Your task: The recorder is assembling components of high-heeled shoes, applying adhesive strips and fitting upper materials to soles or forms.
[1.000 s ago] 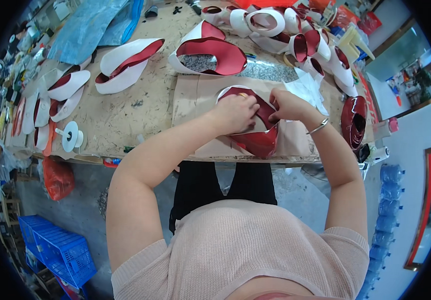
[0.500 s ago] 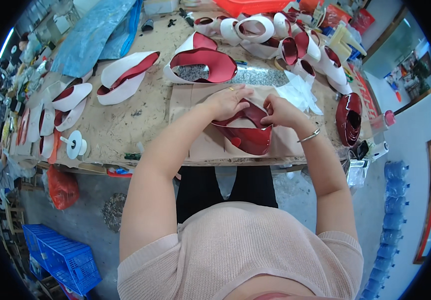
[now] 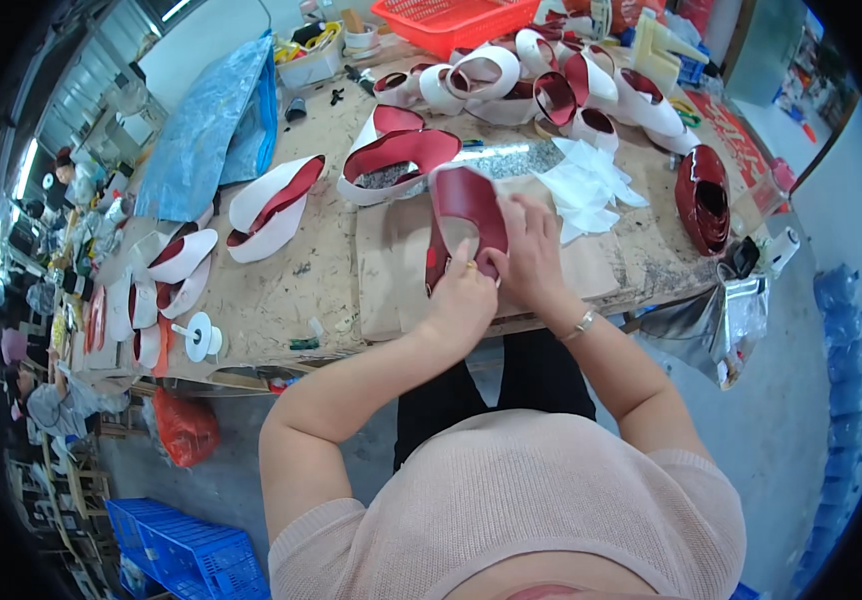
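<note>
A dark red shoe upper (image 3: 466, 192) is held tilted up over brown card sheets (image 3: 381, 240) at the near edge of the workbench. My left hand (image 3: 459, 305) grips its lower edge, with a finger lying at the opening. My right hand (image 3: 533, 258) is closed on its right side, fingers along the edge; the thumb is partly hidden. White shoe uppers with red lining (image 3: 401, 155) stand just beyond my hands. To the right of them lie white paper-like pieces (image 3: 591, 190). A glossy dark red stack of uppers (image 3: 703, 200) sits farther right.
Several more white uppers (image 3: 281, 210) lie on the bench (image 3: 281, 310) at left, near a white spool (image 3: 201, 337). Blue plastic sheeting (image 3: 201, 140) and a red basket (image 3: 451, 25) are at the back. Below stand a red bag (image 3: 186, 430) and blue crates (image 3: 191, 560).
The red upper has been lifted from lying on the card and turned upright. My left hand has moved from its far side to its lower edge; my right hand stays on the right side.
</note>
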A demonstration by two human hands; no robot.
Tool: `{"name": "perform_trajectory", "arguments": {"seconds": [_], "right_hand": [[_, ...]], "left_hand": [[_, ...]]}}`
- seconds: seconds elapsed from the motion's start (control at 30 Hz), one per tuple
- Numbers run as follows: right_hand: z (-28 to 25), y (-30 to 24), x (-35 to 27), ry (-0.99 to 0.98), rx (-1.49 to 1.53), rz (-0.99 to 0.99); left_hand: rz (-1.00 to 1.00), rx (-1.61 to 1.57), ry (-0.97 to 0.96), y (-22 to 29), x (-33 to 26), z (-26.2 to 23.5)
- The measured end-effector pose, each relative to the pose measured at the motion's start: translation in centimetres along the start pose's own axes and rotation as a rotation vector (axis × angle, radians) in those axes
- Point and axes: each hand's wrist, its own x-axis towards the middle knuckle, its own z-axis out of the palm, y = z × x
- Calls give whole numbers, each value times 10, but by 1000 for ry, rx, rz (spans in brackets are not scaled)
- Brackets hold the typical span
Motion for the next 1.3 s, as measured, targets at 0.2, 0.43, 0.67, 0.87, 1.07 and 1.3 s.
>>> {"name": "perform_trajectory", "arguments": {"seconds": [0.2, 0.43, 0.67, 0.87, 1.07, 1.3], "right_hand": [[-13, 15, -49, -446, -40, -90], [-15, 27, -12, -591, -298, -48], [-49, 9, -48, -43, 307, 28], [-55, -33, -47, 262, 1387, 667], [-95, -20, -86, 63, 1077, 725], [-176, 90, -102, 344, -512, 193]], "left_hand": [[198, 171, -149, 29, 2, -16], [211, 231, -171, 38, -12, -17], [-132, -634, 128, -37, -30, -26], [-342, -1114, 697, 23, -13, -21], [-196, -1276, 856, 55, 7, -17], [-203, -839, 648, 39, 5, 21]]}}
